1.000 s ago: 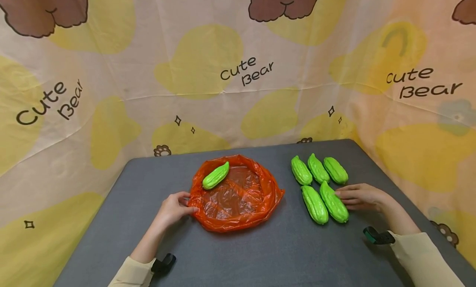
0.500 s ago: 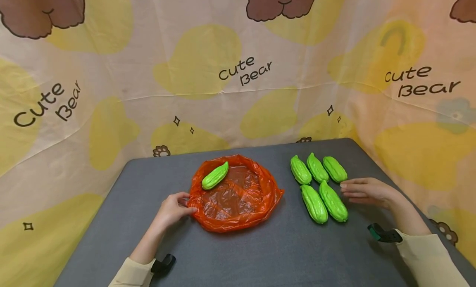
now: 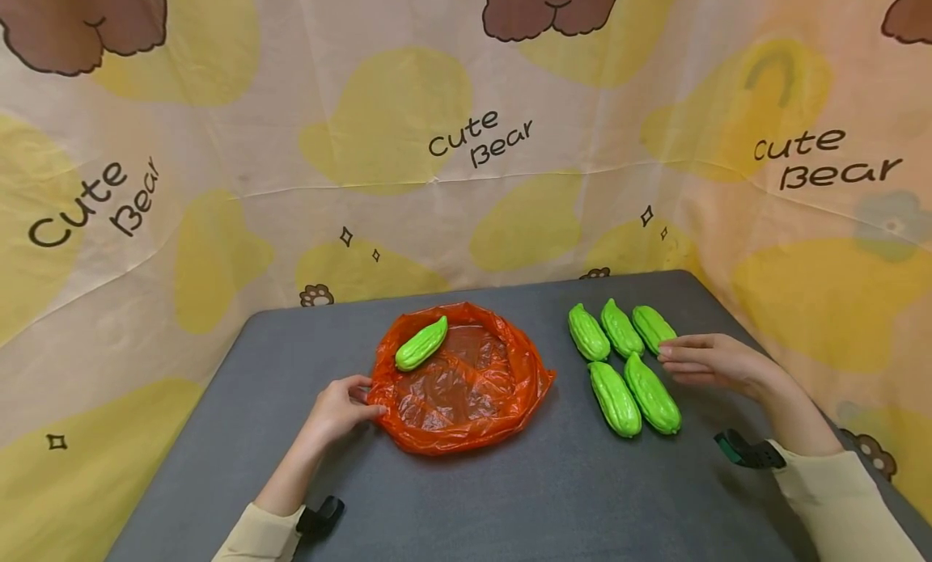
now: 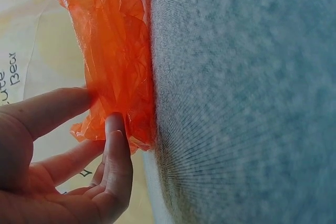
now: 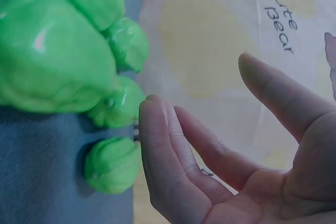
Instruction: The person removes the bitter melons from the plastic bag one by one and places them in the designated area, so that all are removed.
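My left hand (image 3: 342, 410) holds the left edge of a red-orange plastic bag (image 3: 535, 380), thumb and fingers against the film; the left wrist view shows the crumpled bag wall (image 4: 113, 40) by the fingertips. The bag stands spread wide, with one green toy bitter melon (image 3: 422, 344) inside at its back left. My right hand (image 3: 717, 364) hovers with thumb apart and fingers bent slightly, its fingertips by the back right bitter melon (image 3: 653, 327). In the right wrist view, nothing lies between this thumb and the fingers (image 5: 157, 150).
More green bitter melons stand in two rows right of the bag, including a front left one (image 3: 615, 399) and a front right one (image 3: 653, 395). The grey table (image 3: 510, 505) is bordered by a printed cloth backdrop (image 3: 408, 125) behind and at both sides.
My right hand has moved back from beside the front right bitter melon to the back right one. The left hand, bag and bitter melons keep their places.
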{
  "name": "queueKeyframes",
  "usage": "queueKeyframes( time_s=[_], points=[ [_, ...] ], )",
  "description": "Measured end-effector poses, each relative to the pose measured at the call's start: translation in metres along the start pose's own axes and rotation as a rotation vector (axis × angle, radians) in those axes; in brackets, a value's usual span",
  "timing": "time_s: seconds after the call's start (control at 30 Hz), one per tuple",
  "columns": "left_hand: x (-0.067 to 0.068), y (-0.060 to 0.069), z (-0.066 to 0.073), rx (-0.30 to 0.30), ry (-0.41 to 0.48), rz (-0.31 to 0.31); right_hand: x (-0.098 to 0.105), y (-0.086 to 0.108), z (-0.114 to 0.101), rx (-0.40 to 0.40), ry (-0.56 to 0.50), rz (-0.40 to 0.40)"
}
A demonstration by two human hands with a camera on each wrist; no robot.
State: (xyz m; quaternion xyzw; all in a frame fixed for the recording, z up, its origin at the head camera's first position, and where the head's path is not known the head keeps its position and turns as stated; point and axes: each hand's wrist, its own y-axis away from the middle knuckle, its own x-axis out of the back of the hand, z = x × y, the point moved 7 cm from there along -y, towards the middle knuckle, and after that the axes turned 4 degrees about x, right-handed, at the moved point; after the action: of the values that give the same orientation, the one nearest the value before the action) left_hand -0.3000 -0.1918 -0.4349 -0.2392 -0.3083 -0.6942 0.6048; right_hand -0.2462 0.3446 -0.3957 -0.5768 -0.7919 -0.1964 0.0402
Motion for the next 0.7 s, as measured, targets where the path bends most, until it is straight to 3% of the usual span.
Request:
queueKeyframes(
  time_s=[0.7],
  points=[
    [0.001,0.001,0.0,0.002,0.015,0.002,-0.032,-0.022,-0.043,0.045,0.025,-0.03]
  ],
)
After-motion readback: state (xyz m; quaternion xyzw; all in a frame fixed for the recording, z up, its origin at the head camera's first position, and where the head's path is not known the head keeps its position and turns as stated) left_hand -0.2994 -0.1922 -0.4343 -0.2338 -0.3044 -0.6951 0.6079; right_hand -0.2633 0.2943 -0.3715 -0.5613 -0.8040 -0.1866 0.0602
